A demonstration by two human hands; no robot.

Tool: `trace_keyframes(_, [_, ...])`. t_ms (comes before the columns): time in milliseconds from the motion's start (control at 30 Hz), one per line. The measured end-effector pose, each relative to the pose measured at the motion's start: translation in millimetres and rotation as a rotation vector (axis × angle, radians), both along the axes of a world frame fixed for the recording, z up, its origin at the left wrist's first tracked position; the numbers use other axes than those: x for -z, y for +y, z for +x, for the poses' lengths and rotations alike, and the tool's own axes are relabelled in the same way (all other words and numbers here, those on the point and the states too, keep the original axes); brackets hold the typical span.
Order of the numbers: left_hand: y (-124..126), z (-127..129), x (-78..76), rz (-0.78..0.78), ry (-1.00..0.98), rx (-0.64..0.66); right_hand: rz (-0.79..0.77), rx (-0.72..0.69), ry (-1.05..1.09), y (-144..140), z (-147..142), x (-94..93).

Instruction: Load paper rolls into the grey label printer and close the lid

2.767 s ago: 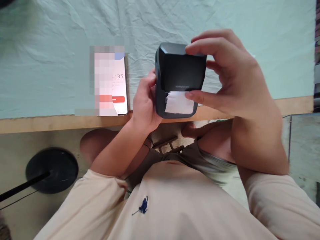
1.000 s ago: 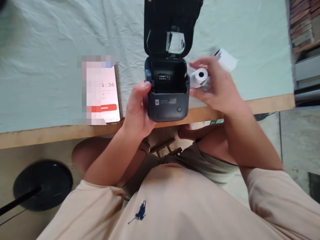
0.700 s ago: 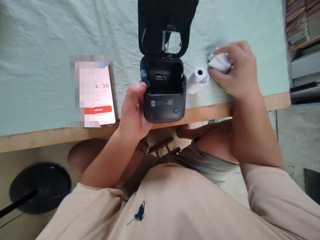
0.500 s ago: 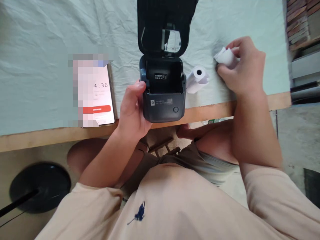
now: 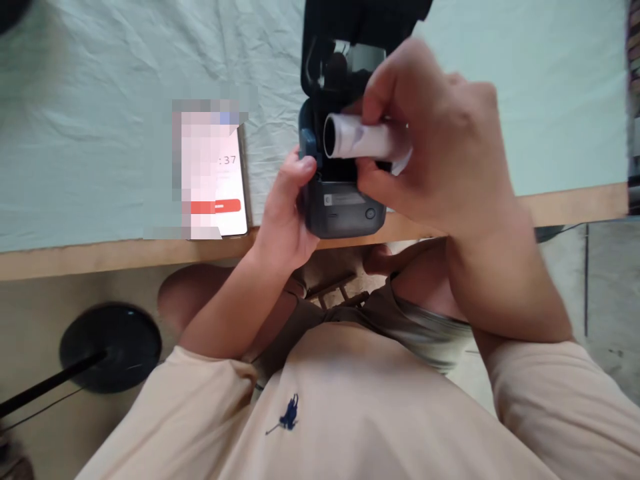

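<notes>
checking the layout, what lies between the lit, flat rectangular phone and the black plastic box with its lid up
The head view shows the bare left hand holding the box, then wrinkled pale-green cloth up to the phone.

This seems to be a plain room, perhaps in a home, though I cannot be certain. The counter (image 5: 115,261) is covered with a wrinkled pale green cloth (image 5: 115,60), like a bedsheet, and its wooden edge is bare. Below, the floor (image 5: 613,287) is grey and worn, with a round black stand base (image 5: 125,340). The person wears casual shorts (image 5: 425,330), which looks more domestic than official
</notes>
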State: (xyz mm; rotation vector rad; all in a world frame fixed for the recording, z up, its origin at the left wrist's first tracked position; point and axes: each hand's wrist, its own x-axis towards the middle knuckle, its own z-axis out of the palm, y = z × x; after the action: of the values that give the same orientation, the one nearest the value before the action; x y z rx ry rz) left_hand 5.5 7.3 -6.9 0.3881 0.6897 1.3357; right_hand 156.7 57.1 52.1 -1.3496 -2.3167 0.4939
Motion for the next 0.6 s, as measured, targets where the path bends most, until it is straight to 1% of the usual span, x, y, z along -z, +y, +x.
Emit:
trace_keyframes(67, [-1.6,-1.2,1.2,-0.008,-0.033,0.001,0.082,-0.07,-0.051,1.4,-1.0,0.6])
trace_keyframes(133, [-2.6,-2.8,2.1,-0.008,-0.064,0.015,0.202,-0.101,-0.09,2.9,1.7,2.5])
trace_keyframes(233, [-2.5,-4.9,3.3,-0.011,-0.075,0.04,0.343,-0.035,-0.145,1.3,5.4,6.0])
trace_keyframes(333, [-1.0,-4.7,3.0,-0.032,-0.059,0.032,0.376,0.038,-0.101,-4.8,6.9,8.6])
trace_keyframes(400, [-0.1,-3.6,1.5,-0.051,-0.061,0.029,0.379,0.031,-0.028,-8.8,7.8,10.8])
trace_keyframes(467, [0.0,-2.5,-0.8,-0.059,-0.058,0.035,0.37,-0.045,0.008,-11.0,9.0,14.5])
trace_keyframes(600, [-3.4,-2.5,-4.6,-0.014,-0.02,0.028,0.356,-0.314,0.017,-9.3,12.5,23.0])
